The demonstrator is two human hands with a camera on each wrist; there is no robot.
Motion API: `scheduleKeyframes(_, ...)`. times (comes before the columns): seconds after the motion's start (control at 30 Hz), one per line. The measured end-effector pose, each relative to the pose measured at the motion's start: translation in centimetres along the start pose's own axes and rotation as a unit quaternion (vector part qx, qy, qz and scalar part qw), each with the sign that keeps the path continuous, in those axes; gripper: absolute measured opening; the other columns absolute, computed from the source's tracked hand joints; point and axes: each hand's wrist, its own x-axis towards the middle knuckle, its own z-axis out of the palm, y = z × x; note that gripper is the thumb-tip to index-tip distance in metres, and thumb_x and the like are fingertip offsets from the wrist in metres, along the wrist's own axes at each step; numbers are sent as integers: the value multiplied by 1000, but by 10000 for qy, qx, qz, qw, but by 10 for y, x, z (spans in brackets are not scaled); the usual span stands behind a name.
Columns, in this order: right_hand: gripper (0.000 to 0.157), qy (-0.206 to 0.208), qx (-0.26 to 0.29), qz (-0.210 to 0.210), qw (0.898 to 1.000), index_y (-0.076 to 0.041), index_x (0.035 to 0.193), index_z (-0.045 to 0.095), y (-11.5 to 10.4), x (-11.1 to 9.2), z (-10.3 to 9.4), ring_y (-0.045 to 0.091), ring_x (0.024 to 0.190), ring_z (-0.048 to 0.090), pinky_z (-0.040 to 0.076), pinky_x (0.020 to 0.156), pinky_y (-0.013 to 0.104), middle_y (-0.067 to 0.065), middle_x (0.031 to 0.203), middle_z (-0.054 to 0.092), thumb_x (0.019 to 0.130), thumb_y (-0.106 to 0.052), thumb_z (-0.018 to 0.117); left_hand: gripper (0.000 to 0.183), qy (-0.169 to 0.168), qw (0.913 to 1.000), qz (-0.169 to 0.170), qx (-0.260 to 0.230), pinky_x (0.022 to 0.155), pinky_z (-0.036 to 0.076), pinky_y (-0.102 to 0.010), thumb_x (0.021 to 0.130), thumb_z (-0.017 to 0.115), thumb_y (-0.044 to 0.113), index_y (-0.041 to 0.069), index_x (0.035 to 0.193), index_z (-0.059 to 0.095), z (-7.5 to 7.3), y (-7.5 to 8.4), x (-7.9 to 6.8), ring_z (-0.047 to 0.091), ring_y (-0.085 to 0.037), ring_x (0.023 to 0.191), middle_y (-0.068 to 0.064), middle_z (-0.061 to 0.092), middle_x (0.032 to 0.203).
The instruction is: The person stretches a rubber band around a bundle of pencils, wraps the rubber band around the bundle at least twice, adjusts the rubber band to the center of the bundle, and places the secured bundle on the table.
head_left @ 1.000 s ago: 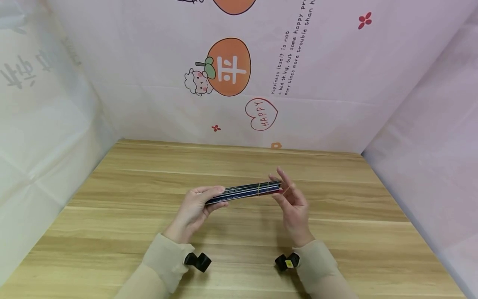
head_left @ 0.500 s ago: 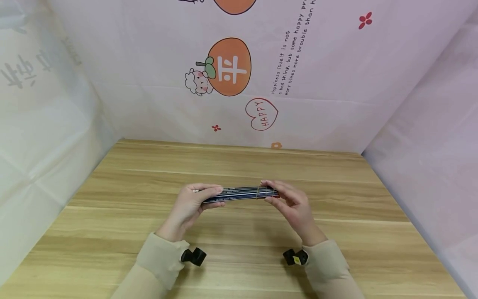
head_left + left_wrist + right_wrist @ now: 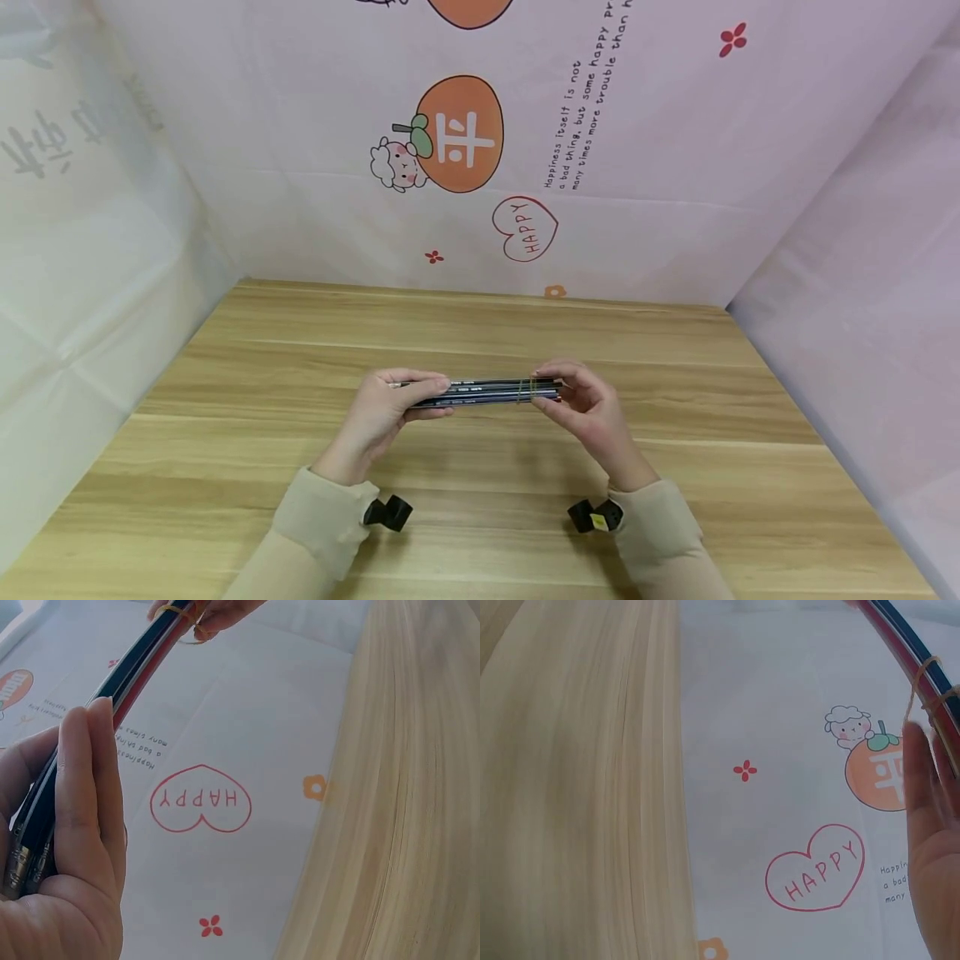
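A bundle of dark blue, black and red pencils [image 3: 487,391] is held level above the table. My left hand [image 3: 386,412] grips its left end, thumb on top and fingers underneath; metal ends show by that palm in the left wrist view. A tan rubber band [image 3: 913,688] circles the bundle near its right end, one loop standing off the pencils toward my right fingertips. My right hand [image 3: 592,408] pinches at the banded end, thumb in front and fingers behind. Its exact hold on the band is partly hidden.
Beneath the hands lies a wood-grain table [image 3: 480,492]. A white printed sheet [image 3: 300,167] rises behind the table's far edge, with more pale sheeting at both sides. Black wrist cameras [image 3: 388,513] are worn at both beige cuffs.
My right hand was spread with a band stretched past the pencils' right end; it moved in over that end, and the band now sits round the bundle. The bundle levelled out.
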Motion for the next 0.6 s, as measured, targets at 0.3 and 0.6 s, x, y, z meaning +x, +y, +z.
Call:
scheduleKeyframes(0.3, 36, -594, -169, 141, 9980, 4, 111, 62, 0, 0, 10, 20, 95, 60, 59, 71, 29, 20, 114, 58, 77, 1, 73, 27, -152, 9996, -31, 236, 80, 57, -40, 76, 76, 11, -6, 96, 69, 4, -4, 0, 68, -32, 82, -22, 66, 103)
scheduleKeyframes(0.6, 23, -310, -26, 121, 9994, 9, 97, 63, -1, 0, 2, 15, 84, 62, 59, 66, 25, 6, 105, 59, 75, 7, 71, 32, -179, 9996, -51, 234, 80, 57, -39, 77, 75, 11, -9, 100, 67, 2, -2, -1, 69, -31, 78, -22, 66, 103)
